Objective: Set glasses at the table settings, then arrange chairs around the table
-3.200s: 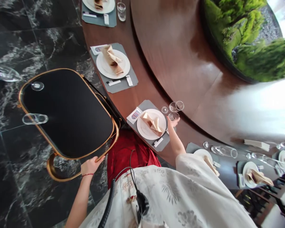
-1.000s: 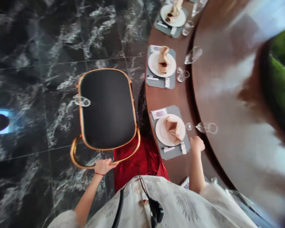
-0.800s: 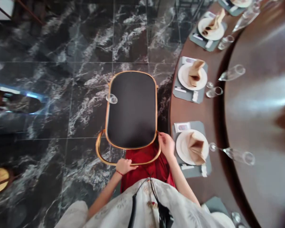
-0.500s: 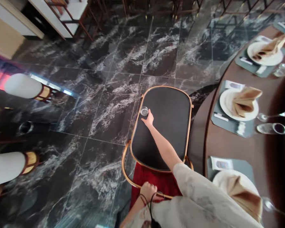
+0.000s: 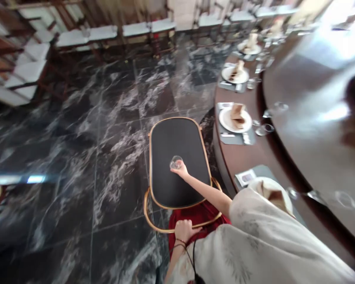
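Note:
A small clear glass (image 5: 175, 162) is in my right hand (image 5: 182, 170), fingers closed around its side, over the black top of a gold-rimmed serving trolley (image 5: 177, 138). Whether the glass touches that surface I cannot tell. Closer to my body, my left hand (image 5: 184, 230) is wrapped around the trolley's gold handle (image 5: 158, 228), its thumb lying along the bar. A dark cord runs by the left wrist.
To the right curves a dark wooden round table (image 5: 225, 157) with place settings, such as a white plate (image 5: 227, 119) under a folded tan napkin (image 5: 237, 114), and glasses. Chairs (image 5: 136, 29) line the far wall. Dark marble floor (image 5: 118, 157) stretches leftward.
My right hand, earlier beside the glass at the trolley's left edge, now holds it nearer the middle. The view has turned rightward and up. My left hand stays on the handle.

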Available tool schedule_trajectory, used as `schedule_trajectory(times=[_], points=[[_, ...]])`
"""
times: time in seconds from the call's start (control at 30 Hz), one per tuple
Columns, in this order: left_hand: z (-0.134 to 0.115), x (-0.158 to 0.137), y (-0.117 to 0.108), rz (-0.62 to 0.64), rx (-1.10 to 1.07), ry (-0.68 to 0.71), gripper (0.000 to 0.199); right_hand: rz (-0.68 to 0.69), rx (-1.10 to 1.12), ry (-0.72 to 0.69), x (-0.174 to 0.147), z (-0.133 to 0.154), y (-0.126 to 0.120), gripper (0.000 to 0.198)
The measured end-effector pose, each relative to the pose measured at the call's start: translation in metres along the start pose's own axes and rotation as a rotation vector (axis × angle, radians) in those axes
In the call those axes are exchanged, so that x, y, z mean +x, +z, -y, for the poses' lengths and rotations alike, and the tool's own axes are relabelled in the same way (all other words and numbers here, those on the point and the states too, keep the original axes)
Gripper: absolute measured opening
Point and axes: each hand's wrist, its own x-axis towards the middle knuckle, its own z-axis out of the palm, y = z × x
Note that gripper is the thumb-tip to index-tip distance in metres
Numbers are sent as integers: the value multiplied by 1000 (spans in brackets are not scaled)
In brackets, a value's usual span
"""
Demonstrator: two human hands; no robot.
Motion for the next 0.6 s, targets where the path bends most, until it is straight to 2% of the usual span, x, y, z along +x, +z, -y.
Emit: schedule_trajectory(times=[0.1,0.17,0.23,0.33,0.4,0.47,0.5,0.6], points=[[5,6,-39,23,79,21,91,-45,106,-128,-86,1,-104,70],[4,11,-60,30,117,31,89,-168,80,-230,-153,-2,-179,73],[2,17,-77,33,158,26,87,-486,9,-275,-217,-11,-254,72],[-2,30,-98,45,231,-12,80,-1152,-61,-172,-285,-35,-354,72],[-4,41,-111,56,277,-26,78,-1487,-78,-42,-307,-54,-412,74],[-7,53,-125,80,309,-28,80,-1645,-65,88,-314,-72,-462,73],[-8,60,-131,98,320,-33,81,-1656,-45,159,-313,-81,-484,71],[-14,77,-148,140,387,-42,72,-1566,1,360,-299,-102,-542,67]])
